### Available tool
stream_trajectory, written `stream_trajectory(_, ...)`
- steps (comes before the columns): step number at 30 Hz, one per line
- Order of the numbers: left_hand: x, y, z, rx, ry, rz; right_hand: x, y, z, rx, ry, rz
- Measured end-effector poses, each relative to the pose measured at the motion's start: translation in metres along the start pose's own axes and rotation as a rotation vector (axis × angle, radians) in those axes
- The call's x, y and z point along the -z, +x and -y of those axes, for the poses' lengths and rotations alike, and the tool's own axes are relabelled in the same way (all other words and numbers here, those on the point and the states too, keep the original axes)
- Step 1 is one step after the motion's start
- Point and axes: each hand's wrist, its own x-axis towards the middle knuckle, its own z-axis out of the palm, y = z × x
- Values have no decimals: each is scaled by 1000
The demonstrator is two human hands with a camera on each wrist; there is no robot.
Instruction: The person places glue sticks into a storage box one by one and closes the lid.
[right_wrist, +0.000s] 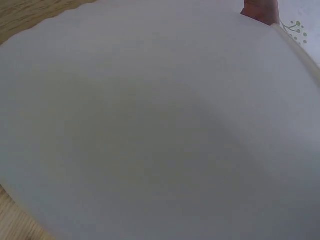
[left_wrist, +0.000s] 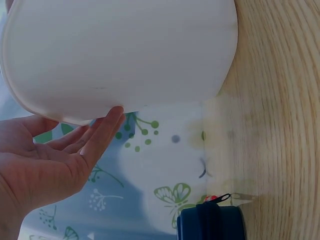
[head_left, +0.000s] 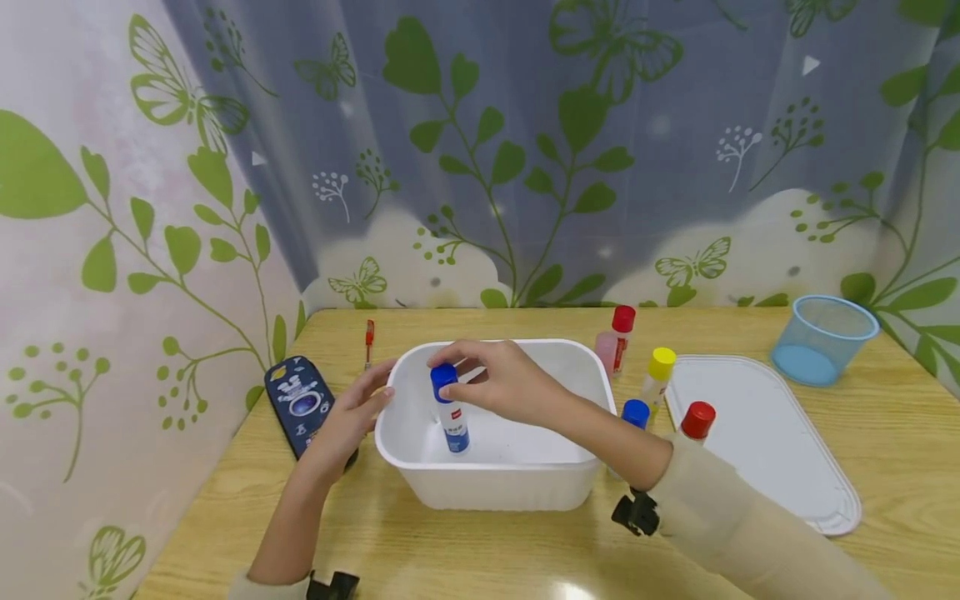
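Note:
A white plastic bin (head_left: 495, 487) stands on the table in front of me. My right hand (head_left: 510, 379) reaches over it and pinches the blue cap of a glue stick (head_left: 456, 429), which is upright inside near the left end. My left hand (head_left: 348, 421) holds the bin's left rim, the thumb at the edge. In the left wrist view the fingers (left_wrist: 102, 135) of that hand lie along the outer wall. The bin's side (right_wrist: 150, 125) fills most of the right wrist view, so the right hand's grip is hidden there.
Several capped glue sticks stand right of the bin, among them a yellow-capped one (head_left: 660, 375) and a red-capped one (head_left: 697, 421). Behind them lie a white lid (head_left: 757, 433) and a blue cup (head_left: 821, 342). Leftward are a dark pencil case (head_left: 300, 400) and a red pen (head_left: 369, 337).

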Motion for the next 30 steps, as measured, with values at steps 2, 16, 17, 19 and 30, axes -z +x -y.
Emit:
stream_trajectory(2, 0, 0, 0, -2, -2, 3, -4, 1, -3, -20, 11, 0)
stream_trajectory(16, 1, 0, 0, -5, -2, 7, -21, -3, -12, -32, 65, 151)
stream_trajectory(17, 1, 0, 0, -6, -4, 7, -21, -3, -12, -26, 67, 162)
stream_trajectory(19, 1, 0, 0, -6, -6, 6, -22, -4, -11, -22, 63, 183)
stream_trajectory(30, 1, 0, 1, -4, -12, 3, -26, -5, -14, -61, 50, 286)
